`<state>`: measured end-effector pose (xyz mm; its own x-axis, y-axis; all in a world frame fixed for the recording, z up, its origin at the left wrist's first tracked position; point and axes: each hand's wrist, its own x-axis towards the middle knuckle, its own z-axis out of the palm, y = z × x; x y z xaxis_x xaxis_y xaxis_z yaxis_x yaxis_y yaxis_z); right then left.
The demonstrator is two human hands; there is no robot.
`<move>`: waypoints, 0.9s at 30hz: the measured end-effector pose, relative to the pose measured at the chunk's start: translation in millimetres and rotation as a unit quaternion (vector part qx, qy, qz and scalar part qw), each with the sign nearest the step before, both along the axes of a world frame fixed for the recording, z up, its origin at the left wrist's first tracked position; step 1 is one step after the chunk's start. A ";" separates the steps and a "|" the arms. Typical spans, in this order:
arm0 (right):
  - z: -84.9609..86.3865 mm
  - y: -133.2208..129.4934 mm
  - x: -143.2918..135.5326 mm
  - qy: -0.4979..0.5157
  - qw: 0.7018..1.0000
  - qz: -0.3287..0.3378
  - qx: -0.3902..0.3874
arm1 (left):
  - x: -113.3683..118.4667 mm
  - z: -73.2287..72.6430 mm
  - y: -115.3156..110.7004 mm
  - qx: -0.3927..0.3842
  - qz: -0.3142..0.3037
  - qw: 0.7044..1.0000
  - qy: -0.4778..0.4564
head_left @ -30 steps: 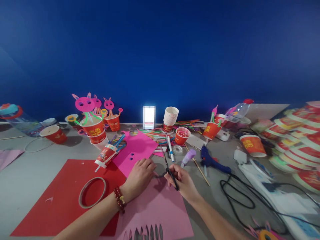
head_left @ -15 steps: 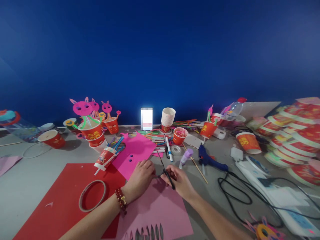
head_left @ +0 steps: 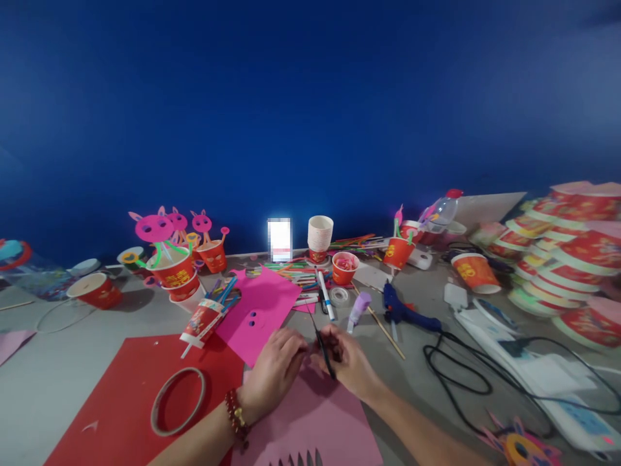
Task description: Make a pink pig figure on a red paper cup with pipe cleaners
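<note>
Black-handled scissors [head_left: 325, 356] are gripped in my right hand [head_left: 350, 364], with the blades pointing up and away. My left hand [head_left: 275, 367], with a red bead bracelet [head_left: 235, 417] at the wrist, is curled closed close beside the scissors. Whatever its fingertips pinch is hidden. Both hands are over a light pink sheet [head_left: 315, 424], where dark leaf-shaped cutouts [head_left: 303, 458] show at the near edge. Beyond my left hand lies a bright pink sheet [head_left: 264, 301]. Left of it, a red sheet [head_left: 111, 388] has a tape roll [head_left: 154, 414] on top.
At the right are a blue glue gun [head_left: 407, 314], looping black cables [head_left: 466, 362] and a power strip [head_left: 514, 362]. Stacked red cups [head_left: 577, 259] stand beyond. Pink animal-face cups [head_left: 172, 268] are at the back left. A purple glue stick [head_left: 359, 307] and marker [head_left: 326, 298] lie ahead.
The view has tilted slightly, so the table things sit a little lower in the picture. Both hands stay close together, with the scissors still in my right hand.
</note>
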<state>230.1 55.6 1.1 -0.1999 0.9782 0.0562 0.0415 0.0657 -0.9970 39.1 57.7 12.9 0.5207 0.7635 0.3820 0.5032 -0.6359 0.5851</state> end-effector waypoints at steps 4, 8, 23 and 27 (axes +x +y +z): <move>4.5 -1.3 -1.7 0.039 0.998 0.025 -0.046 | 1.6 2.7 -6.2 0.004 -0.026 1.000 -0.004; 11.5 -0.9 -3.7 0.111 0.990 0.017 -0.083 | 0.9 0.5 -7.7 0.049 -0.043 0.998 -0.013; 3.7 -4.0 -3.7 0.130 0.991 0.011 -0.040 | 1.1 1.4 -10.4 0.095 -0.046 0.994 -0.013; 5.8 -4.9 -0.8 0.123 0.992 0.004 -0.037 | 0.8 3.7 -12.9 0.048 -0.048 0.996 -0.063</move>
<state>229.3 50.7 6.8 -0.1974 0.9798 0.0316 -0.2030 -0.0093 -0.9791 39.9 44.7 16.7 0.5333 0.6692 0.5175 0.3643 -0.7338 0.5734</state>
